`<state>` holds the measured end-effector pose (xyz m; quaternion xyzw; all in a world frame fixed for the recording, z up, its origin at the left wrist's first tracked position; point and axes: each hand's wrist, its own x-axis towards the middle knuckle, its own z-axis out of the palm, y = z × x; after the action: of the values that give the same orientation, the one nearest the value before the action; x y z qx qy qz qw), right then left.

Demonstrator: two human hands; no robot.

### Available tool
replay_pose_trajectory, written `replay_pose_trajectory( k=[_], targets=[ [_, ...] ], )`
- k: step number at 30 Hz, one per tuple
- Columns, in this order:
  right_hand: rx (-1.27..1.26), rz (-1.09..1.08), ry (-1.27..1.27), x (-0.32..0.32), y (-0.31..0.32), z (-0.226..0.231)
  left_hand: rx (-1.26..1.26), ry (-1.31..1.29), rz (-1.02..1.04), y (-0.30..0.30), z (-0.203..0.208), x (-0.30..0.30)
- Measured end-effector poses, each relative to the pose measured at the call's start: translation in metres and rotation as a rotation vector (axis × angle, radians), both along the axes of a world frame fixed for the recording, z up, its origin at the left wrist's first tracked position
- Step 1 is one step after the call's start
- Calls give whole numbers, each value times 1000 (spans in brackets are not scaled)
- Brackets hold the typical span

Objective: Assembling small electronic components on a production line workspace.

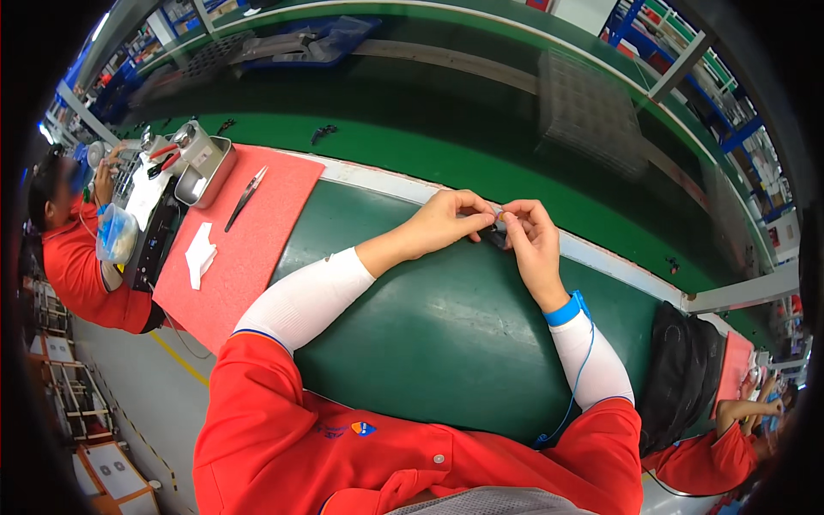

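Note:
Both hands meet near the far edge of the green work mat (429, 335). Between them is a small dark grey piece (495, 232) with a bit of orange at its top; most of it hides behind my fingers, so its kind is unclear. My left hand (445, 225) pinches it from the left with thumb and index finger. From the right, my right hand (536, 249) grips the same piece with thumb and fingertips. A blue wrist strap (564, 310) with a thin cord circles my right wrist.
On a pink mat (262, 232) at left lie tweezers (246, 199) and a white wipe (200, 255), beside a metal tray (213, 178). Beyond runs a green conveyor (386, 146) carrying small black parts (324, 134). A black bag (684, 365) is at right. Co-workers (86, 266) sit on either side.

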<state>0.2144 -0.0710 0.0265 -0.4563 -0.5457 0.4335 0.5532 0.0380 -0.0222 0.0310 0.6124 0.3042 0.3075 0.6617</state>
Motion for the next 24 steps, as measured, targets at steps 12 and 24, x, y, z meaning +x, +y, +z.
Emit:
replay_pose_trajectory(
  k=[12, 24],
  targets=[
    [438, -69, -582, 2, -2, 8, -26, -28, -13, 4, -7, -2],
    [351, -37, -526, 4, -3, 6, 42, 22, -27, 0, -5, -2]
  ],
)
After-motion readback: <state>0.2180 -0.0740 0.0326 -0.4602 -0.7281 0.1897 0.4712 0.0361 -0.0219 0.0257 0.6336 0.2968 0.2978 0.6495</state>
